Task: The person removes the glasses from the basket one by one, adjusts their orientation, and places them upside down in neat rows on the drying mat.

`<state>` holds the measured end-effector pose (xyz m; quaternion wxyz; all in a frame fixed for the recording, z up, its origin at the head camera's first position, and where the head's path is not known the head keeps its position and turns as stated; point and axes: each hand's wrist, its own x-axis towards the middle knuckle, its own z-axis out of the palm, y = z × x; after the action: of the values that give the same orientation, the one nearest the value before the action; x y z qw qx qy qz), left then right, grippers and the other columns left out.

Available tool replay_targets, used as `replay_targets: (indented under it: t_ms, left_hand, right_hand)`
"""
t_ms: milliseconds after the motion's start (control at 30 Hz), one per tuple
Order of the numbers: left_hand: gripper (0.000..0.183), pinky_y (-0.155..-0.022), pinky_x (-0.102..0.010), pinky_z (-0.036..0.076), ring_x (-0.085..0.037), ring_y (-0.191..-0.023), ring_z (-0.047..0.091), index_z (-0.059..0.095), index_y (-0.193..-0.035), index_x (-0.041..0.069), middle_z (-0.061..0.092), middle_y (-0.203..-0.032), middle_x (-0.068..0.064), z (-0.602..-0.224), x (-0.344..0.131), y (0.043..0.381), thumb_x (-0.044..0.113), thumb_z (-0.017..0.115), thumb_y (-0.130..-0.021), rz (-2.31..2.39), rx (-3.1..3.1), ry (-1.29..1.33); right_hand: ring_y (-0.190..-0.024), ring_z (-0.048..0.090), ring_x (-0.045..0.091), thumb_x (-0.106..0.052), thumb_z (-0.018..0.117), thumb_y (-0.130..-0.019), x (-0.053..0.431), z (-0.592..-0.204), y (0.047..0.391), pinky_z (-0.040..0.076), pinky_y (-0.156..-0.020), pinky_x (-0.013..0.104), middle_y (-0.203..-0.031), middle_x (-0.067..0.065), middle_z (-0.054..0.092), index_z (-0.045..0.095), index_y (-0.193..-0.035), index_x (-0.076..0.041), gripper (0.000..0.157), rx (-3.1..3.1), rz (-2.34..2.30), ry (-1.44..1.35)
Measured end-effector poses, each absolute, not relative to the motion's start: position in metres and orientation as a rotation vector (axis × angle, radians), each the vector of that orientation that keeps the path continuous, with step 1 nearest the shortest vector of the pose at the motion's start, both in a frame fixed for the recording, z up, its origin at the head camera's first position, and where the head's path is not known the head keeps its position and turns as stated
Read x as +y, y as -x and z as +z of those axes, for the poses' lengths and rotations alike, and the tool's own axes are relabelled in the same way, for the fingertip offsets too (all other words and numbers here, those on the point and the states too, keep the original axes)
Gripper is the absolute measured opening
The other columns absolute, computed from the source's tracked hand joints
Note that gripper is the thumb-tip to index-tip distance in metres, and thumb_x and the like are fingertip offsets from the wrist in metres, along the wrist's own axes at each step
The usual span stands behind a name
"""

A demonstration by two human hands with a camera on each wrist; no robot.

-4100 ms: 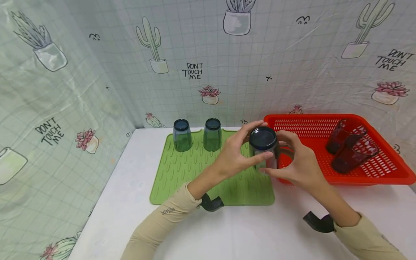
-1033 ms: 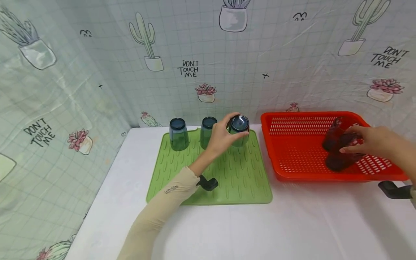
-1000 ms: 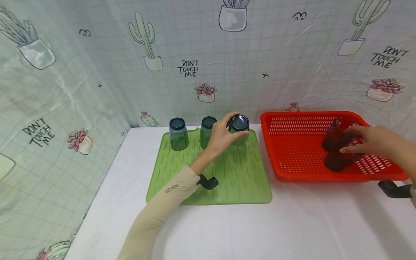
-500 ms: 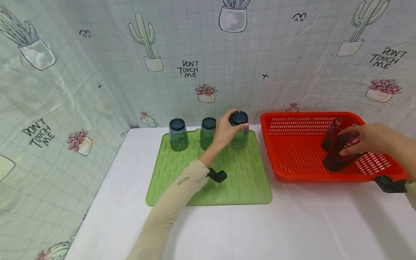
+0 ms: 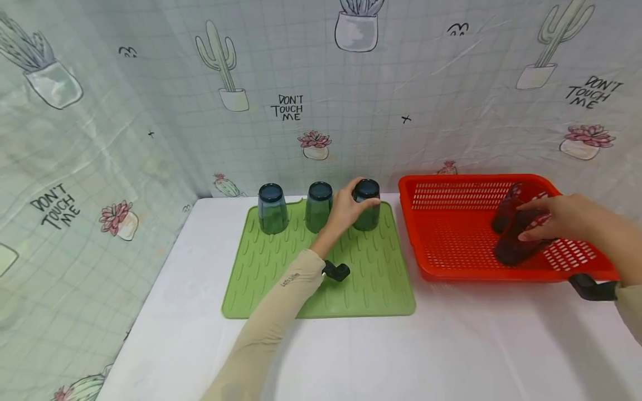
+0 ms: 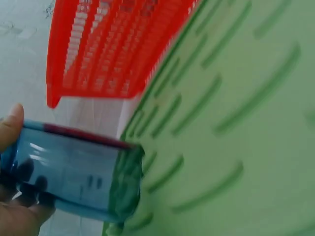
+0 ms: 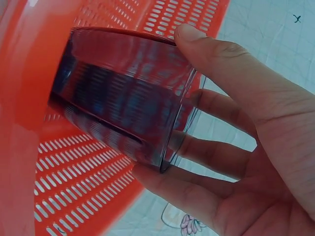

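The glass seems to stand upside down at the far right of the mat, beside the middle glass, the left hand gripping its base; setting it down looks nearly done. In the basket, the right hand holds a tilted glass by its rim. The next move, I'd say, calls for a gentle left-hand release.

Green drying mat: front right free; left forearm crosses above it, three blue glasses line the back.
Red basket: left half free, two tilted glasses obstruct the right.
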<state>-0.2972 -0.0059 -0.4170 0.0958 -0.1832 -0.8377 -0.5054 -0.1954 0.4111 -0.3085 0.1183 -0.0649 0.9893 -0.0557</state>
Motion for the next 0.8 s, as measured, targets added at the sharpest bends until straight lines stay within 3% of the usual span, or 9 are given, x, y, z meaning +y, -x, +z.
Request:
replay_targets:
  t_ms: [133, 267, 467, 600, 800]
  left_hand:
    - [0.072, -0.089, -0.041, 0.050, -0.026, -0.104, 0.063, 0.052, -0.147, 0.011, 0.070, -0.123, -0.011, -0.417, -0.010, 0.299, 0.034, 0.083, -0.086, -1.507, -2.509, 0.547]
    - [0.071, -0.084, -0.039, 0.051, -0.024, -0.101, 0.064, 0.051, -0.147, 0.011, 0.070, -0.122, -0.010, -0.418, -0.009, 0.298, 0.034, 0.082, -0.087, -1.520, -2.507, 0.596]
    - [0.070, -0.089, -0.041, 0.051, -0.024, -0.105, 0.064, 0.049, -0.148, 0.011, 0.070, -0.123, -0.009, -0.418, -0.009, 0.297, 0.034, 0.079, -0.090, -1.520, -2.517, 0.589]
    - [0.072, -0.097, -0.047, 0.049, -0.028, -0.118, 0.061, 0.043, -0.152, 0.010, 0.064, -0.135, -0.011, -0.416, -0.010, 0.297, 0.035, 0.076, -0.093, -1.537, -2.536, 0.585]
    - [0.079, -0.110, -0.053, 0.043, -0.032, -0.143, 0.042, 0.032, -0.159, 0.011, 0.042, -0.158, -0.011, -0.420, -0.013, 0.295, 0.041, 0.070, -0.096, -1.585, -2.576, 0.532]
  right_hand:
    - [-0.097, 0.052, 0.061, -0.062, 0.088, -0.064, 0.409, -0.309, 0.195, 0.051, -0.077, 0.072, -0.110, 0.041, 0.060, 0.055, -0.133, 0.007, 0.103, 2.907, -0.124, 0.188]
    - [-0.092, 0.057, 0.057, -0.058, 0.088, -0.066, 0.410, -0.310, 0.195, 0.052, -0.076, 0.071, -0.106, 0.038, 0.063, 0.055, -0.133, 0.008, 0.100, 2.912, -0.107, 0.211]
    - [-0.093, 0.056, 0.060, -0.070, 0.085, -0.062, 0.410, -0.317, 0.196, 0.050, -0.076, 0.073, -0.105, 0.039, 0.063, 0.054, -0.132, 0.007, 0.109, 2.914, -0.112, 0.182]
    - [-0.092, 0.057, 0.057, -0.070, 0.085, -0.061, 0.411, -0.320, 0.197, 0.051, -0.075, 0.072, -0.103, 0.036, 0.064, 0.057, -0.130, 0.006, 0.107, 2.928, -0.131, 0.197]
    - [-0.087, 0.059, 0.051, -0.066, 0.088, -0.059, 0.411, -0.321, 0.197, 0.053, -0.072, 0.069, -0.098, 0.031, 0.067, 0.058, -0.127, 0.007, 0.104, 2.930, -0.138, 0.209]
